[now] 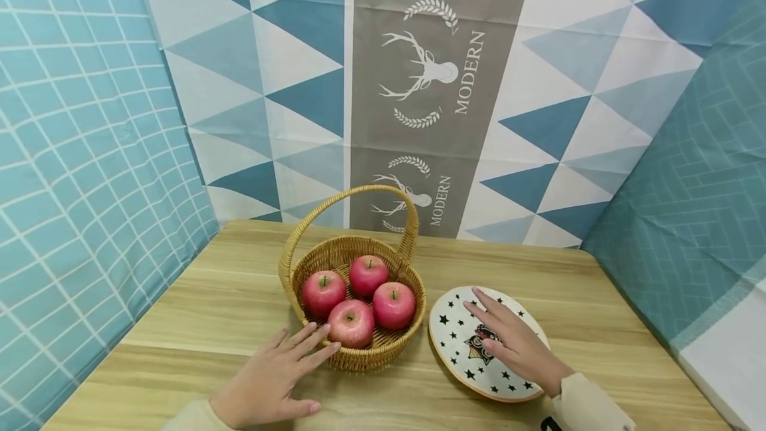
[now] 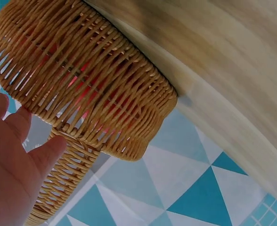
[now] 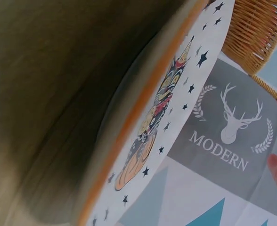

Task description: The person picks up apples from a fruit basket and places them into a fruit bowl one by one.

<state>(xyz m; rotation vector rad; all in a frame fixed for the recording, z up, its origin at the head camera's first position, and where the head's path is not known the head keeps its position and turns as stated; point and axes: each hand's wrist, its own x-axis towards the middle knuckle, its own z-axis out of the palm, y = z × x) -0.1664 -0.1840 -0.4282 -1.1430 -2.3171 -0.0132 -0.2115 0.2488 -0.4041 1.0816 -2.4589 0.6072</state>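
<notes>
A woven wicker basket [image 1: 371, 358] with an arched handle stands on the table and holds several red apples [image 1: 352, 324]. My left hand [image 1: 278, 378] reaches to its near left rim, fingers spread and straight, fingertips right at the wicker. In the left wrist view the fingers [image 2: 20, 121] lie close beside the basket wall [image 2: 96, 89]. To the basket's right sits a round white plate [image 1: 445, 341] with black stars, a colourful animal figure and an orange edge. Over it hovers my right hand [image 1: 517, 346], fingers extended, holding nothing; the right wrist view shows a gap between fingers and plate [image 3: 176, 117].
The wooden table [image 1: 179, 324] runs back to a cloth backdrop [image 1: 299, 85] with triangles and deer heads. A blue gridded cloth [image 1: 90, 151] hangs at the left, a teal one [image 1: 688, 185] at the right. A white surface [image 1: 727, 358] shows at the right edge.
</notes>
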